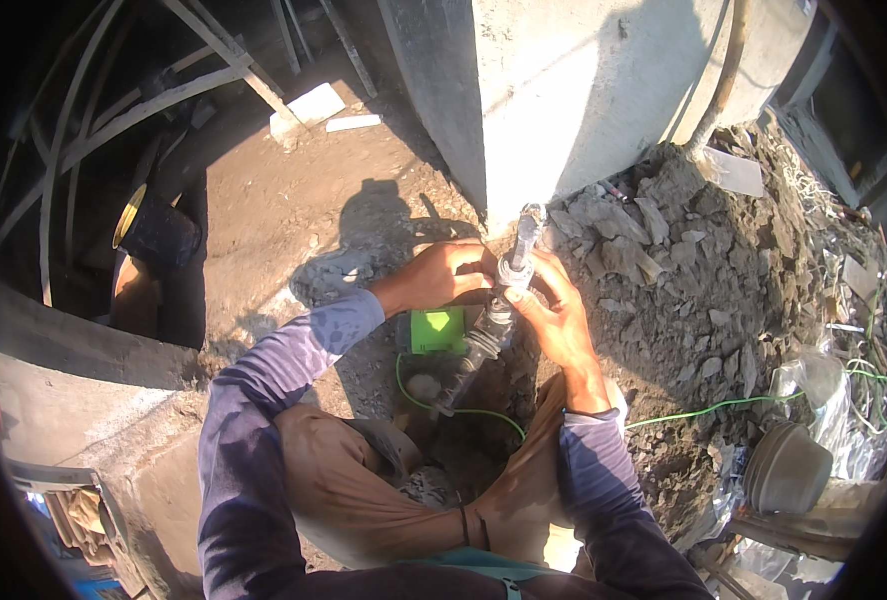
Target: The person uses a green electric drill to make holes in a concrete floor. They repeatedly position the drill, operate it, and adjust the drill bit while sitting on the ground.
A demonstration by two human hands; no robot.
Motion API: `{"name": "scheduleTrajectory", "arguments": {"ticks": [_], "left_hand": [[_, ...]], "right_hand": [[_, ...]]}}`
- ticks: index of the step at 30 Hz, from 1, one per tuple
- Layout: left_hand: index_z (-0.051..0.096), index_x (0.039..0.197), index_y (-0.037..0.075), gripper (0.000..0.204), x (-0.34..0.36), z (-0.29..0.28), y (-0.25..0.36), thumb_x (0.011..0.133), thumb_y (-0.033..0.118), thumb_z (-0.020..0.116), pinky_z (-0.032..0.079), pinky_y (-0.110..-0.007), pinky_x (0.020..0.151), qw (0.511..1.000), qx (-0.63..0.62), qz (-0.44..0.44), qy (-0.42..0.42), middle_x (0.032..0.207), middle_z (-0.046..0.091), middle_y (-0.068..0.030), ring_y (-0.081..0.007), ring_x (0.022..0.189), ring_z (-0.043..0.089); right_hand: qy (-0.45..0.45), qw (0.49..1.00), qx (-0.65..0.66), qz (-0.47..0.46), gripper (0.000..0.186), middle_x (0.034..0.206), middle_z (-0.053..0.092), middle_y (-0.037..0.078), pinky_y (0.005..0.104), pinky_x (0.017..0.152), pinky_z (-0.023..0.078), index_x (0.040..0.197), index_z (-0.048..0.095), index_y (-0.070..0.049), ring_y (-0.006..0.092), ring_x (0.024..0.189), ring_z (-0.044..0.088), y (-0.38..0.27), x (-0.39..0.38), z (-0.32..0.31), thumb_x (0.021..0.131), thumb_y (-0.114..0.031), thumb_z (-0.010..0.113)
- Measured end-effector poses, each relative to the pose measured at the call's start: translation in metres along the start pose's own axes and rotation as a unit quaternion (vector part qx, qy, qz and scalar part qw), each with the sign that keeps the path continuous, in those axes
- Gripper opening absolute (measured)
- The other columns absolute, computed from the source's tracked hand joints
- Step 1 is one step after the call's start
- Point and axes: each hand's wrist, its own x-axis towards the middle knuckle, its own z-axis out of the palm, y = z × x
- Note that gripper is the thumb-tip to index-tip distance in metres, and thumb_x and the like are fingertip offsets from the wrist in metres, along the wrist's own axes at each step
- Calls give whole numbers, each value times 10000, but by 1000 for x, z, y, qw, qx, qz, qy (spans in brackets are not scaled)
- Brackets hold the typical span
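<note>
By the column (579,100) corner, our right hand (562,318) grasps the dusty ribbed tool (485,344); left hand (442,276) grip, we cannot tell. We'd best brace it two-handed.

The ribbed tool (486,343) is dusty grey mixed with black, paler toward its top end. The person's sleeves (294,352) are muted purple-blue, mottled with darker patches, and the trousers (354,490) are tan with browner blotches. A teal strip (464,562) crosses the waist. The box (437,331) is vivid lime green; the cable (709,411) is bright green too. The bucket (161,235) is black with a yellow rim. Sunlight whitens the grey pillar (534,110) beside brownish-grey rubble (654,270).
</note>
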Motion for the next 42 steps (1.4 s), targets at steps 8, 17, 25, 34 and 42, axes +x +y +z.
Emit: {"name": "scheduleTrajectory", "arguments": {"ticks": [8, 17, 25, 34, 42], "left_hand": [[722, 1174, 0, 231, 3, -2, 5, 1011, 159, 758, 556, -461, 936, 999, 31, 23, 8, 1092, 723, -155, -352, 1035, 710], [757, 1108, 38, 174, 2, 0, -4, 1005, 178, 746, 562, -448, 912, 1000, 25, 3, 11, 1065, 729, -154, -356, 1037, 708], [718, 1165, 25, 218, 5, -8, 3, 1053, 212, 707, 536, -486, 959, 995, 92, -24, -32, 1103, 695, -166, -384, 1084, 666], [697, 1228, 45, 268, 6, -3, -2, 1030, 225, 709, 526, -495, 899, 992, 122, 39, -9, 1140, 687, -195, -407, 1053, 670], [650, 1152, 20, 280, 3, -25, 58, 1030, 259, 728, 549, -487, 864, 985, 110, -119, -53, 1067, 722, -195, -389, 1003, 720]], "right_hand": [[12, 1000, -12, 15, 542, 1498, 645, 137, 435, 1235, 409, 1440, 698, -43, 294, 1441, 570, 4, -3, -2, 970, -259, 858], [7, 1000, 24, 14, 576, 1468, 658, 158, 419, 1193, 461, 1461, 677, -23, 301, 1393, 607, -1, 1, 1, 956, -228, 863], [3, 999, 30, 16, 573, 1455, 658, 159, 427, 1192, 464, 1458, 680, -27, 305, 1386, 607, -2, 1, -1, 953, -224, 864], [0, 998, 49, 29, 597, 1516, 625, 158, 433, 1222, 446, 1491, 661, -35, 294, 1430, 588, -1, 0, -1, 979, -270, 858], [3, 997, 78, 19, 587, 1511, 629, 131, 438, 1206, 470, 1500, 665, -64, 281, 1435, 581, 4, 7, 2, 984, -270, 852]]}}
